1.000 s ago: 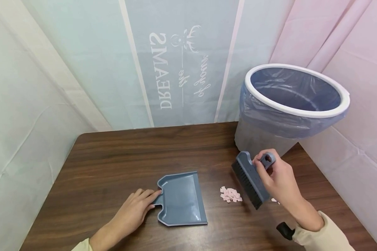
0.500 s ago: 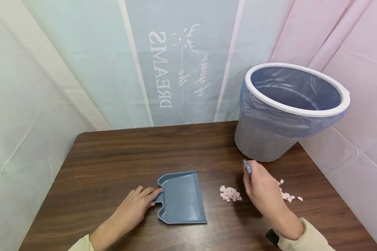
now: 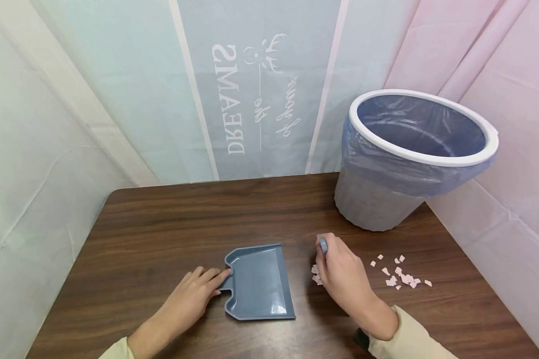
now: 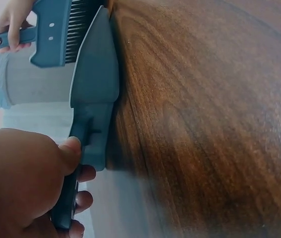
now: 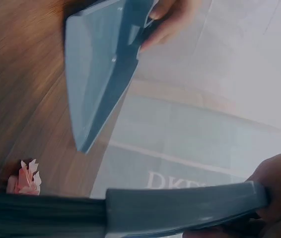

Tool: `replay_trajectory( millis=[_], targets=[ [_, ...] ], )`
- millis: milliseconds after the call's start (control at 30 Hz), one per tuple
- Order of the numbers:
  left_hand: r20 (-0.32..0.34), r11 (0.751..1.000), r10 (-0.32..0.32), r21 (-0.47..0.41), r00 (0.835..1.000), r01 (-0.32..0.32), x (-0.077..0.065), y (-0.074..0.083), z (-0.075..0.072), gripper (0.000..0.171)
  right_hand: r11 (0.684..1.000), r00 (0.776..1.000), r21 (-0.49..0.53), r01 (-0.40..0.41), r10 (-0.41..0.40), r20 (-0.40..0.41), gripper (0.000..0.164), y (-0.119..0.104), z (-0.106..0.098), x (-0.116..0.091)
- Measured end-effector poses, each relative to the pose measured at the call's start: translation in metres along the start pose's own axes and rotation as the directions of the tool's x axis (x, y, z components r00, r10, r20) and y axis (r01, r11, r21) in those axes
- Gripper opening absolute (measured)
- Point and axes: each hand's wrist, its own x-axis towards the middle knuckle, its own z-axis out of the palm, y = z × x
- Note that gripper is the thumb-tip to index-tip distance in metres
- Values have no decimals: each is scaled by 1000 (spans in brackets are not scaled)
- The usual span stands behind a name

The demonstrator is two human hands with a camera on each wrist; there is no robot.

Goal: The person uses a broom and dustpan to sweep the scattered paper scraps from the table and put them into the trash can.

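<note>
Your desk (image 3: pixel 175 224) is dark brown with wood grain, far left corner rounded. Near its middle you've got a grey-blue dustpan (image 3: pixel 258 284), wide lip facing right. Just right of that lip: a small cluster of pink scraps (image 3: pixel 315 277), partly hidden. Looser scraps (image 3: pixel 406 279) lie scattered farther right, nearer you than the bin (image 3: pixel 368 204), which stands toward your desk's far right corner.

The dustpan (image 3: pixel 257 284) is smooth plastic, glossy where light catches its floor; the brush (image 4: pixel 48 53) has a smooth plastic body and coarse bristles (image 4: pixel 76 37); the scraps (image 3: pixel 406 279) look like matt paper; the table (image 3: pixel 184 214) shows wood grain under a soft sheen; the bin bag (image 3: pixel 395 174) is thin, crinkled, shiny plastic; the curtain (image 3: pixel 148 99) looks like matt cloth.
</note>
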Motion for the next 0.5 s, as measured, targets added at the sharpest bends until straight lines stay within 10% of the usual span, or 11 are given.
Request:
replay_trajectory(
  millis=[500],
  targets=[
    [-27,1000,24,16,999,-24,1,-2,4,42,991,999,134,28,-33,34,15,-39,28,19]
  ],
)
